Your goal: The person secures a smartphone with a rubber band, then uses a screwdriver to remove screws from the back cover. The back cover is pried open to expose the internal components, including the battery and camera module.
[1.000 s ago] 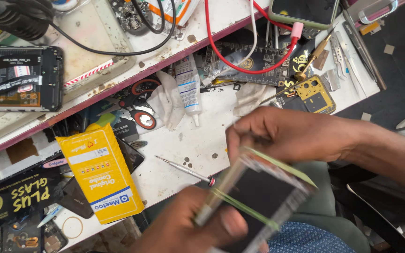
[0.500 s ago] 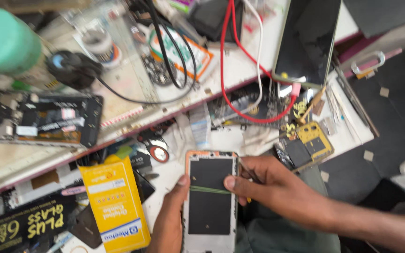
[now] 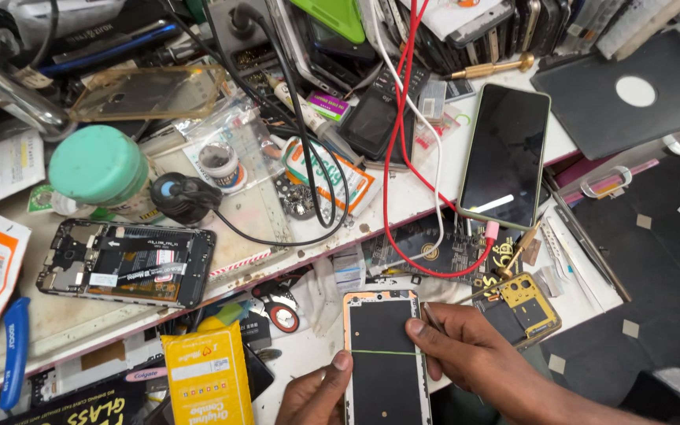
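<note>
Phone panel (image 3: 386,358), dark, orange-rimmed: lies at the near table (image 3: 308,354) edge. Left hand (image 3: 312,393) grip pinches its left rim; right hand (image 3: 466,354) grip holds a thin tool (image 3: 432,316) on it. Risk: tool slip could scratch or crack the panel.

Two bare hands (image 3: 403,370), sleeveless forearms.

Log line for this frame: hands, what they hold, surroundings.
left hand: steadies phone panel | right hand: thumb on panel, thin tool in fingers | nearby: yellow box, opened phone, red cable
</note>
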